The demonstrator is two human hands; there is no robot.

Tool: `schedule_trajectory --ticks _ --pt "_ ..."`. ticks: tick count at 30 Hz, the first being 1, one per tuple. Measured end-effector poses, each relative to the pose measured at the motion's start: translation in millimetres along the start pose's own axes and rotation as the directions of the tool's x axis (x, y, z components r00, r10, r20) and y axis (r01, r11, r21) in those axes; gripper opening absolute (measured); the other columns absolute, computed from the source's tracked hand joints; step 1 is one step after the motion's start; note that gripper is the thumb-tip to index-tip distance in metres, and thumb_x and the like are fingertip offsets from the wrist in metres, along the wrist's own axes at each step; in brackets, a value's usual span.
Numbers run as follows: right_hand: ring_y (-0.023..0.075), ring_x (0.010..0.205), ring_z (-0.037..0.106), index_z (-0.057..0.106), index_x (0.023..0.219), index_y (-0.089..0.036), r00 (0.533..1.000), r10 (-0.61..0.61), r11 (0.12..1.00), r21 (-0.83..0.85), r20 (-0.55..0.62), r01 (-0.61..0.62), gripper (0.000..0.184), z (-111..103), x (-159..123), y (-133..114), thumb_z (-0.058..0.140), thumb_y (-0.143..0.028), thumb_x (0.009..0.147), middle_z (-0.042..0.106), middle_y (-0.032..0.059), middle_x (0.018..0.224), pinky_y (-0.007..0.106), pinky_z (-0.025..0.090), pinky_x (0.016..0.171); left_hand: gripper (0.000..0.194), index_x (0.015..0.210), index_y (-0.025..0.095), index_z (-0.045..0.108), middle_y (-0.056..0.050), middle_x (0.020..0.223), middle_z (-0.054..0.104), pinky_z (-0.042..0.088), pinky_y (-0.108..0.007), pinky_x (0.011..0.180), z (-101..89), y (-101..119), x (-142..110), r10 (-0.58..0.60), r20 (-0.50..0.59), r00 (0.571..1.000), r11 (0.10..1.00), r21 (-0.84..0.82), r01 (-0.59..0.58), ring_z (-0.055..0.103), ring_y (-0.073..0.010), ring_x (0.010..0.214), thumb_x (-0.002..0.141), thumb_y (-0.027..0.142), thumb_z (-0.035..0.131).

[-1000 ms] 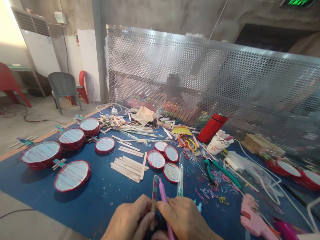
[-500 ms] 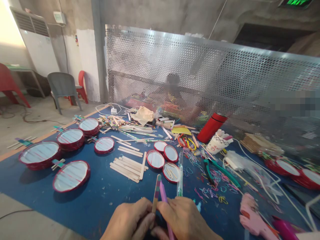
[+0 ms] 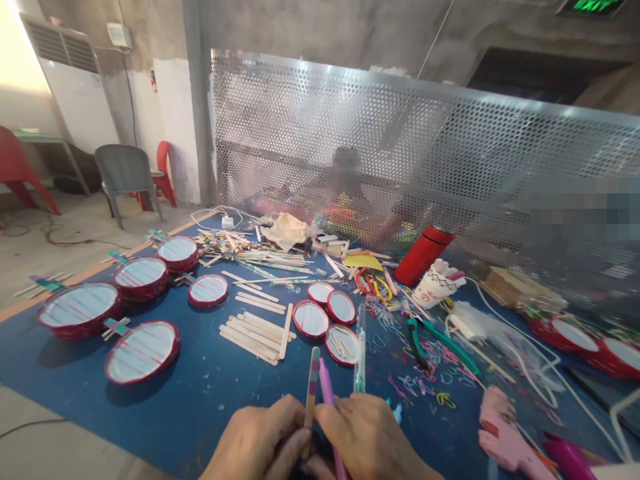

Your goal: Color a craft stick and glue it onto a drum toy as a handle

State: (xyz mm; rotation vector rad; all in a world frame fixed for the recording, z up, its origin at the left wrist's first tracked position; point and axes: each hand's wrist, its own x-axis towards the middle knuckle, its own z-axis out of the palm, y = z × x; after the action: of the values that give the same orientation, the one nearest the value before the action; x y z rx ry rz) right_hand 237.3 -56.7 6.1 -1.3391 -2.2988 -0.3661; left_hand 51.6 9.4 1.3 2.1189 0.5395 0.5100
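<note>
Pinched upright in my left hand [image 3: 270, 437] is a craft stick [image 3: 312, 387], its upper part coloured in teal and purple bands and its lower part bare wood. My right hand [image 3: 367, 433] is closed around a purple marker [image 3: 327, 390], whose upper end stands right beside the stick. The two hands almost touch at the front of the blue table [image 3: 200, 413]. The marker's lower end and some fingertips are hidden. Ahead lie plain craft sticks [image 3: 253, 339] in a row and several small red-rimmed discs [image 3: 311, 318], one with short stick pieces on it.
Red-rimmed round pieces with sticks [image 3: 143, 353] stand to the left. On the right are teal-handled pliers [image 3: 453, 347], loose rubber bands [image 3: 415, 383], a pink glue gun [image 3: 505, 427], a paper cup [image 3: 436, 285] and a red flask [image 3: 424, 257]. A perforated metal screen [image 3: 280, 127] rises behind.
The coloured stick has tilted and shifted very slightly, its top now a little further left. Both hands keep nearly the same place and grip.
</note>
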Motion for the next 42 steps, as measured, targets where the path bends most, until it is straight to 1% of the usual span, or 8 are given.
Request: schedule_trajectory --ticks 4,9,14,24,31,35,38,42 --pt "0.0142 0.044 0.052 0.051 0.078 -0.02 1.0 -0.002 1.0 0.014 -0.01 0.002 0.048 -0.3 -2.1 0.9 0.017 -0.046 0.101 0.058 0.0005 0.055 0.031 0.028 0.044 0.018 0.076 0.022 0.044 0.001 0.071 0.071 0.042 -0.015 0.057 0.6 -0.6 0.4 -0.028 0.011 1.0 0.999 0.043 0.028 0.066 -0.0125 0.062 0.093 0.018 0.043" --pt "0.0144 0.047 0.052 0.052 0.081 -0.019 0.999 0.0 0.999 0.047 0.053 -0.002 0.042 1.8 -3.9 2.8 0.024 -0.044 0.1 0.06 0.0016 0.06 0.031 0.028 0.045 0.018 0.075 0.023 0.042 0.001 0.071 0.071 0.042 -0.016 0.057 2.2 -3.0 -1.1 -0.029 0.011 1.0 0.999 0.045 0.029 0.066 -0.0131 0.061 0.093 0.018 0.043" --pt "0.015 0.047 0.051 0.05 0.081 -0.02 1.0 -0.006 1.0 0.011 -0.001 0.006 0.046 3.1 -1.5 2.6 0.018 -0.045 0.101 0.059 0.001 0.059 0.032 0.026 0.046 0.019 0.076 0.023 0.041 0.0 0.073 0.072 0.044 -0.016 0.059 2.8 -3.7 -1.5 -0.006 0.015 1.0 0.999 0.036 0.006 0.068 -0.0135 0.063 0.092 0.015 0.041" --pt "0.0153 0.048 0.05 0.049 0.078 -0.021 1.0 0.01 0.999 0.031 0.025 -0.011 0.05 6.6 -3.0 3.7 0.013 -0.047 0.1 0.059 0.0017 0.06 0.032 0.025 0.046 0.018 0.076 0.022 0.041 -0.004 0.079 0.074 0.048 -0.017 0.063 4.7 -6.8 -1.5 0.038 0.037 0.999 0.994 0.097 -0.042 0.072 -0.0166 0.07 0.092 0.014 0.042" --pt "0.0158 0.048 0.05 0.053 0.082 -0.019 1.0 0.005 0.999 0.036 0.007 -0.005 0.051 6.1 -3.5 4.0 0.014 -0.046 0.1 0.06 0.0034 0.061 0.032 0.026 0.046 0.022 0.08 0.021 0.051 -0.006 0.082 0.075 0.05 -0.017 0.07 4.3 -5.7 0.1 0.068 0.038 0.997 0.997 0.035 -0.069 0.073 -0.0169 0.076 0.097 0.018 0.038" --pt "0.016 0.054 0.056 0.056 0.09 -0.016 0.999 -0.028 0.999 0.024 0.026 0.027 0.043 7.8 -5.9 5.6 0.027 -0.046 0.1 0.063 0.0039 0.065 0.031 0.029 0.048 0.025 0.084 0.02 0.058 -0.007 0.083 0.075 0.051 -0.018 0.071 4.1 -7.2 0.0 0.113 0.018 0.993 0.994 0.012 -0.113 0.072 -0.0173 0.076 0.098 0.02 0.037" --pt "0.0156 0.053 0.057 0.056 0.089 -0.017 0.999 -0.036 0.999 0.026 0.013 0.036 0.039 8.4 -6.1 6.4 0.033 -0.047 0.098 0.062 0.003 0.065 0.03 0.03 0.048 0.023 0.084 0.02 0.059 -0.006 0.083 0.074 0.051 -0.017 0.07 4.0 -8.6 -0.6 0.141 0.003 0.99 0.99 0.019 -0.141 0.072 -0.0171 0.075 0.098 0.02 0.039" --pt "0.0145 0.05 0.053 0.054 0.087 -0.019 1.0 -0.014 0.999 0.051 -0.016 0.015 0.039 6.0 -1.8 5.1 0.027 -0.046 0.099 0.061 0.0009 0.063 0.028 0.028 0.047 0.023 0.082 0.02 0.058 -0.003 0.077 0.072 0.048 -0.015 0.065 4.7 -10.1 -0.8 0.176 -0.012 0.984 0.981 0.089 -0.174 0.07 -0.0145 0.069 0.097 0.02 0.041"
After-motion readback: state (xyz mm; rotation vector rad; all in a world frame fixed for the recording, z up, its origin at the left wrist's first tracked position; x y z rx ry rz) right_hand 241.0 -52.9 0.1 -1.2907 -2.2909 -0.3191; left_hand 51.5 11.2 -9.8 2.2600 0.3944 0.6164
